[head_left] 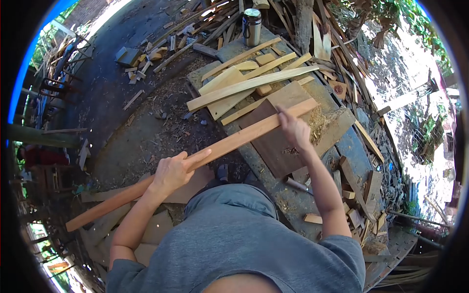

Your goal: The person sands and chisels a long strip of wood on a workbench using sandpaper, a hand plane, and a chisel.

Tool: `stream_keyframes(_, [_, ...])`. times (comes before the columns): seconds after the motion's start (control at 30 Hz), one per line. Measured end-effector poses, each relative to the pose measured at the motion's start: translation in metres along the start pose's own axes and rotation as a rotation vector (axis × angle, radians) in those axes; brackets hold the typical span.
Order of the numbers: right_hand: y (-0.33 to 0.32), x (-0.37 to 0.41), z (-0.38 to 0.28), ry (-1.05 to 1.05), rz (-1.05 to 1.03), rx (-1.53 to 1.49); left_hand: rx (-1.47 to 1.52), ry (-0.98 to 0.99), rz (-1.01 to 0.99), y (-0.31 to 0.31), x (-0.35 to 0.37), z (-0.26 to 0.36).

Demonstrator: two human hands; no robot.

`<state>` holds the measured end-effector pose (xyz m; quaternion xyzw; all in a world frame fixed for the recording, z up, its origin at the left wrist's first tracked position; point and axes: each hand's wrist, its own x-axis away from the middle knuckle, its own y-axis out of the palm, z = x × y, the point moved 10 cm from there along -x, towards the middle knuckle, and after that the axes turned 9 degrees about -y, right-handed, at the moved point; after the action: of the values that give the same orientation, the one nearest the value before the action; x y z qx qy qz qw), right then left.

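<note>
A long reddish-brown wooden plank point(234, 140) runs slantwise across my front, its near end at lower left and its far end over the workbench. My left hand point(172, 172) is closed around its middle, with the index finger stretched along the top. Close to the far end, my right hand point(296, 130) is curled at the plank's edge. Something small and dark shows at its fingertips, too blurred to name. Beneath the far end lies a flat brown board point(276, 158), with a pile of wood shavings point(320, 124) beside it.
Pale wood strips point(254, 88) lie across the workbench point(349, 146). At the back stands a metal thermos point(251, 27). A tool with a cylindrical handle point(298, 185) and several offcuts point(359, 195) are on the right. Scrap blocks point(129, 56) litter the ground at left.
</note>
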<state>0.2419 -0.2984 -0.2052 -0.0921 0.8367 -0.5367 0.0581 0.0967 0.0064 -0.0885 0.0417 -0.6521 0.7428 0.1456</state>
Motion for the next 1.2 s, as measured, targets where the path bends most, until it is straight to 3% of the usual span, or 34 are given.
stream_keyframes(0.1, [-0.005,-0.026,0.100,0.256,0.074,0.073,0.007,-0.016,0.027,0.002,0.001,0.002])
stream_keyframes(0.2, [0.007,-0.034,0.124,0.259,0.143,0.095,-0.008,-0.008,0.061,-0.001,0.002,0.000])
stream_keyframes(0.23, [0.003,-0.024,0.097,0.309,0.067,0.086,-0.023,-0.010,0.056,-0.001,0.000,0.000])
stream_keyframes(0.33, [0.003,-0.004,0.024,0.124,-0.024,0.030,-0.025,-0.030,0.062,-0.001,0.000,0.000])
stream_keyframes(0.37, [0.004,-0.005,0.028,0.125,-0.051,0.020,-0.026,-0.022,0.070,-0.003,0.003,0.001])
stream_keyframes(0.53, [-0.001,-0.036,0.160,0.369,0.021,0.031,-0.022,-0.037,0.072,-0.005,0.005,0.007])
stream_keyframes(0.67, [0.003,-0.028,0.126,0.339,0.091,0.019,-0.049,-0.037,0.075,-0.010,0.003,0.007])
stream_keyframes(0.8, [-0.005,-0.014,0.082,0.222,0.003,-0.026,-0.055,-0.018,0.061,-0.006,0.005,0.005])
stream_keyframes(0.9, [0.000,-0.029,0.167,0.343,0.103,-0.021,-0.100,-0.019,0.064,-0.006,0.001,0.008])
stream_keyframes(0.97, [0.006,-0.032,0.181,0.458,0.150,-0.013,-0.077,-0.003,0.101,-0.012,0.003,0.008])
stream_keyframes(1.13, [-0.003,-0.011,0.088,0.313,0.016,-0.044,-0.061,-0.015,0.046,-0.006,-0.002,0.001])
stream_keyframes(1.2, [0.006,-0.007,0.100,0.294,-0.041,-0.040,-0.065,0.007,0.047,-0.005,0.001,0.004])
